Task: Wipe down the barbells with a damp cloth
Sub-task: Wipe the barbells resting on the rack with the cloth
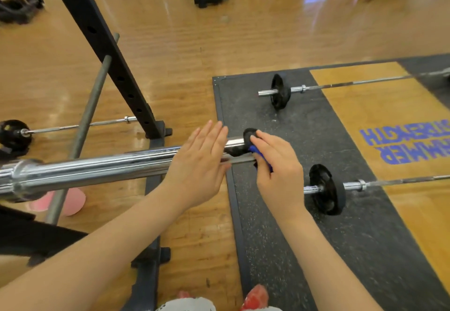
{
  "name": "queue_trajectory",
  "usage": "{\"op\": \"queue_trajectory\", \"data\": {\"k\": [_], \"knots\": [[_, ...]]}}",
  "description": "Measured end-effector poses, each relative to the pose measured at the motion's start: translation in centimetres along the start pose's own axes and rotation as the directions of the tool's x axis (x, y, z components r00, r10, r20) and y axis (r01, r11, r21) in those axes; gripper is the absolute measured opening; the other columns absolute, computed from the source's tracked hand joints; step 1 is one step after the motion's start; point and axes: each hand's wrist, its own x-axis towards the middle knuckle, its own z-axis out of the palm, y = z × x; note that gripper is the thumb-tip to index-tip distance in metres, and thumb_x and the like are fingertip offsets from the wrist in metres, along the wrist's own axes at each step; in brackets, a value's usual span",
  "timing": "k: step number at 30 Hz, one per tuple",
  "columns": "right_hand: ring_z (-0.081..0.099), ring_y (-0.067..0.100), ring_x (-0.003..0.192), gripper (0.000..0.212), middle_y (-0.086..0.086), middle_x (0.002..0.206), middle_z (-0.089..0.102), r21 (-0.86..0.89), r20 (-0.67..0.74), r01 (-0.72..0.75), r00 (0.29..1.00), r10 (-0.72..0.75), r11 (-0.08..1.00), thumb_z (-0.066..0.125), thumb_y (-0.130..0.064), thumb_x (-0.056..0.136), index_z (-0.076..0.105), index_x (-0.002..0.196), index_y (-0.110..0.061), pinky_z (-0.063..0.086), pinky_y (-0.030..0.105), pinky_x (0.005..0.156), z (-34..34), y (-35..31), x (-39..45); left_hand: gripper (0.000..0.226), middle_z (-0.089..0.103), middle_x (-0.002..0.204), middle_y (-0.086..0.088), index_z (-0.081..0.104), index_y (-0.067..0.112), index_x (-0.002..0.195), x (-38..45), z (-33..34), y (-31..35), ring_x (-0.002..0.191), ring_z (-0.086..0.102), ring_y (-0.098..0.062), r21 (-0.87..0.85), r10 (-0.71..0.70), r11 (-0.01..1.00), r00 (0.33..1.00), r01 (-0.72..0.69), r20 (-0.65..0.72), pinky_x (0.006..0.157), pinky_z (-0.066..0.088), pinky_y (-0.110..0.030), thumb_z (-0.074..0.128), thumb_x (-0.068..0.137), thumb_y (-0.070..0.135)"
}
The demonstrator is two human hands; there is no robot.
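A chrome barbell sleeve [102,167] runs from the left edge towards the middle at waist height. My left hand [198,164] lies flat on it with straight fingers, near its end. My right hand [277,172] grips a blue cloth [261,156] at the sleeve's black end cap [246,140]. Most of the cloth is hidden inside the fist.
Two barbells with black plates [280,91] [327,189] lie on the dark rubber mat [280,237] to the right. A black rack upright [102,42] and a grey bar [82,128] slant at left. Another small barbell [14,135] and a pink object [70,201] sit on the wooden floor.
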Motion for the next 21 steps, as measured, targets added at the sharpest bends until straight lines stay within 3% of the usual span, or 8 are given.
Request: {"op": "queue_trajectory", "data": {"k": [4,10,14,21], "knots": [[0.051,0.024,0.112,0.033,0.014,0.113,0.067,-0.141,0.045,0.041,0.998,-0.035,0.989,0.045,-0.007,0.086,0.069,0.107,0.001,0.047,0.042,0.095,0.8,-1.1,-0.9,0.067,0.042,0.145,-0.022,0.039,-0.004,0.14,-2.6,-0.8,-2.3,0.137,0.036,-0.035,-0.065,-0.124,0.99,0.992,0.123,-0.016,0.113,0.02,-0.045,0.03,0.095,0.044],[0.058,0.03,0.106,0.031,0.013,0.105,0.069,-0.207,0.031,0.083,0.996,-0.078,0.975,0.045,-0.005,0.085,0.07,0.102,0.001,0.047,0.04,0.093,1.3,-3.8,0.0,0.075,0.037,0.147,-0.022,0.035,-0.004,0.143,-5.1,-0.5,-6.8,0.14,0.03,-0.035,-0.062,-0.258,0.963,0.963,0.263,0.076,0.114,0.016,-0.044,0.022,0.095,0.052],[0.06,0.031,0.106,0.028,0.007,0.104,0.07,-0.288,0.091,0.096,0.993,-0.073,0.953,0.056,-0.02,0.084,0.071,0.102,-0.005,0.048,0.044,0.09,3.5,-4.5,1.3,0.077,0.037,0.148,-0.021,0.034,-0.003,0.143,-4.8,-0.1,-7.6,0.14,0.029,-0.034,-0.058,-0.209,0.975,0.975,0.213,0.076,0.114,0.015,-0.044,0.02,0.095,0.055],[0.059,0.027,0.103,0.023,0.013,0.106,0.069,-0.269,-0.084,0.044,0.994,-0.069,0.962,0.054,-0.003,0.088,0.07,0.104,0.001,0.048,0.04,0.091,2.3,-3.7,-0.7,0.074,0.042,0.144,-0.023,0.037,-0.005,0.141,-4.9,0.5,-7.7,0.137,0.034,-0.037,-0.085,-0.183,0.98,0.983,0.182,-0.006,0.114,0.015,-0.044,0.023,0.096,0.052]]}}
